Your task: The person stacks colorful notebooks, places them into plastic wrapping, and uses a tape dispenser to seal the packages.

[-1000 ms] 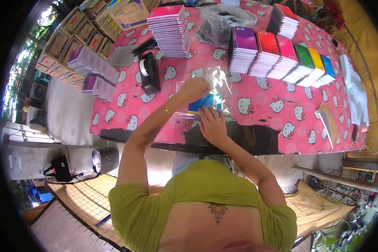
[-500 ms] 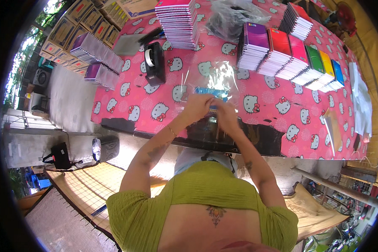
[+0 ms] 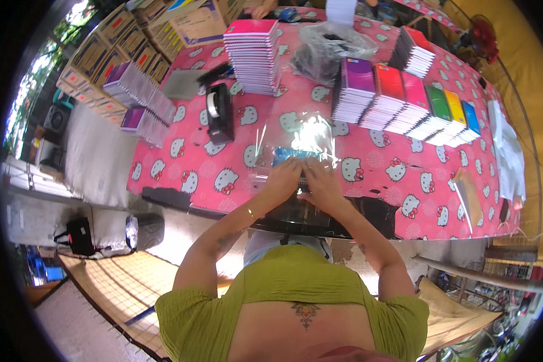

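A blue spiral notebook lies at the table's near edge, largely hidden under my hands. Clear glossy plastic film spreads over and beyond it, shining with reflections. My left hand rests on the notebook's left part, its fingers stretched forward over the covered notebook. Beside it my right hand presses down with fingers extended and the thumb apart. The fingertips of both hands almost meet. A black tape dispenser with a roll of clear tape stands to the left, beyond my left hand.
A tall stack of pink notebooks stands at the back. Purple, red, pink, green, yellow and blue stacks line up at the right. Crumpled plastic lies between. Cartons are piled at the far left. Someone's hand shows at the far edge.
My hands went from pinching together above the notebook to lying on it side by side with fingers stretched out. The view has tilted up, bringing in the far edge and another person's hand.
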